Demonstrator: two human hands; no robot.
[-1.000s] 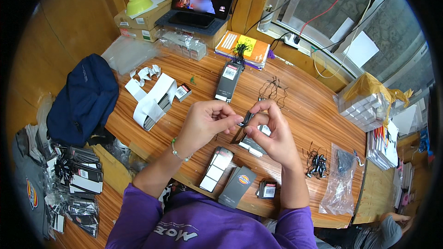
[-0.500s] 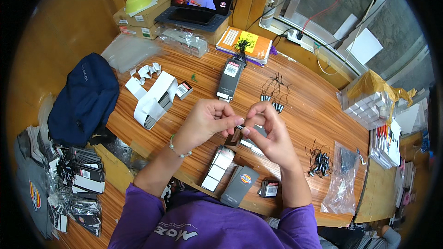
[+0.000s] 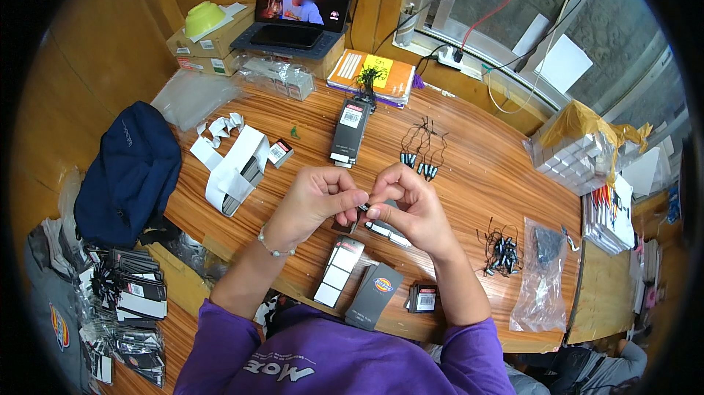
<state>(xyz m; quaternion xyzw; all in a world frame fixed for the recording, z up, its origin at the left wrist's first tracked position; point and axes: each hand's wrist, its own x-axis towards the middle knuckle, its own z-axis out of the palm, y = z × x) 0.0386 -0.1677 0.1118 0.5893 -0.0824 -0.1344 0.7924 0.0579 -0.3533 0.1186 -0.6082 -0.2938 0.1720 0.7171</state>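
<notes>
My left hand (image 3: 317,203) and my right hand (image 3: 409,208) meet over the near middle of the table, thumbs and fingertips pinched close together. Between them is the small black end of a hang-tag string (image 3: 364,207), mostly hidden by the fingers. A small dark card (image 3: 346,227) shows just beneath the left fingers. Under the right hand lies a dark tag with a white strip (image 3: 389,234). Nearer me are a stack with white labels (image 3: 338,275), grey hang tags (image 3: 372,300) and a little pile of small tags (image 3: 423,298).
Ahead stand strung grey tags (image 3: 349,135). Loose tag strings (image 3: 420,164) lie beyond my right hand, a bundle (image 3: 503,254) and plastic bag (image 3: 539,285) farther right. At left sit a white-paper-wrapped stack (image 3: 238,175) and navy bag (image 3: 128,175); a tablet (image 3: 301,3) stands behind.
The whole view has shifted slightly, so the table's things sit a little farther left. My hands stay pinched together, and the dark card beneath them has tilted and shows less.
</notes>
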